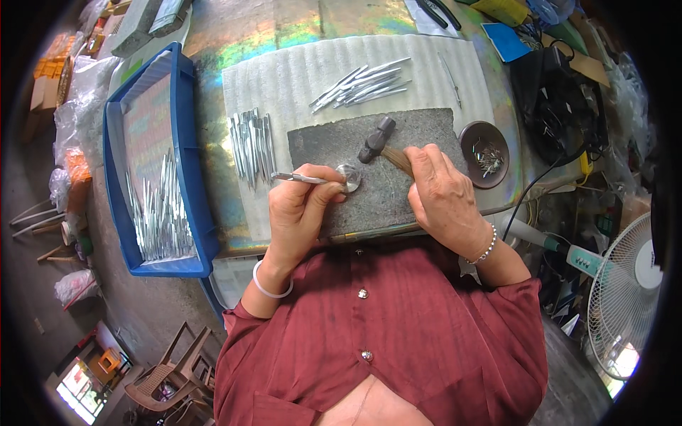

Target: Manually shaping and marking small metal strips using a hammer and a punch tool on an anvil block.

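My left hand (302,206) pinches a slim silvery metal piece (297,177), its narrow end pointing left. The piece's other end lies over a round shiny metal block (349,179) on a dark grey stone slab (312,147). My right hand (446,202) is closed around the wooden handle of a hammer (376,140). The hammer's dark head sits over the slab, up and right of the round block; whether it touches the stone I cannot tell. Right of the slab stands a brown bowl (477,135) containing small metal pins (489,161).
Similar slim metal pieces lie in a bundle (251,145) left of the slab and a pile (362,84) beyond it, on white foam sheeting (277,71). A blue tray (186,106) at left holds more. Far right are pliers (433,11), a black bag (558,99) and a fan (621,291).
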Available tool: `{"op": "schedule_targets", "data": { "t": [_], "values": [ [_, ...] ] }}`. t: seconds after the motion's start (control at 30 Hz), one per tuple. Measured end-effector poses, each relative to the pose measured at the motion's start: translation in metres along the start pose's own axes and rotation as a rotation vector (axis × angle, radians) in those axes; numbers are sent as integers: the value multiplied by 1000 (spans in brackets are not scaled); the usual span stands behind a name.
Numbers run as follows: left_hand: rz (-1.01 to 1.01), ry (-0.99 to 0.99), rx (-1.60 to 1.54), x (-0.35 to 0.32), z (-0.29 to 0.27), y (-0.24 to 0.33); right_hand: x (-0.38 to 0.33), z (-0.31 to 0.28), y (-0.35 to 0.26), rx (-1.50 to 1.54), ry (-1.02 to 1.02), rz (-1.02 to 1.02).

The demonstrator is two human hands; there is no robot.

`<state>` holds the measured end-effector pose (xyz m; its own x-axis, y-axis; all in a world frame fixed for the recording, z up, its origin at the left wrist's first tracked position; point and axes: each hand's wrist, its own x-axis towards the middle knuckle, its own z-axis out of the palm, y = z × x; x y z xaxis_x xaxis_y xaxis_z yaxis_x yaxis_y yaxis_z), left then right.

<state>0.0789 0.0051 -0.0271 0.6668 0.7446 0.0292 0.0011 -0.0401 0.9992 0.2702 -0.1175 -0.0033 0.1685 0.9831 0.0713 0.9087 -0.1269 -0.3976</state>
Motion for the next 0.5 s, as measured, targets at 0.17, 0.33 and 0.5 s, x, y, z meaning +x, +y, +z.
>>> {"op": "schedule_targets", "data": {
  "t": [0.17, 0.33, 0.5],
  "values": [
    [-9, 1, 20, 0, 0, 2, 0, -1, -1, 3, 2, 0],
    [18, -2, 68, 0, 1, 2, -1, -2, -3, 53, -13, 42],
    [38, -8, 78, 1, 1, 0, 0, -1, -3, 47, -13, 42]
  ]
}}
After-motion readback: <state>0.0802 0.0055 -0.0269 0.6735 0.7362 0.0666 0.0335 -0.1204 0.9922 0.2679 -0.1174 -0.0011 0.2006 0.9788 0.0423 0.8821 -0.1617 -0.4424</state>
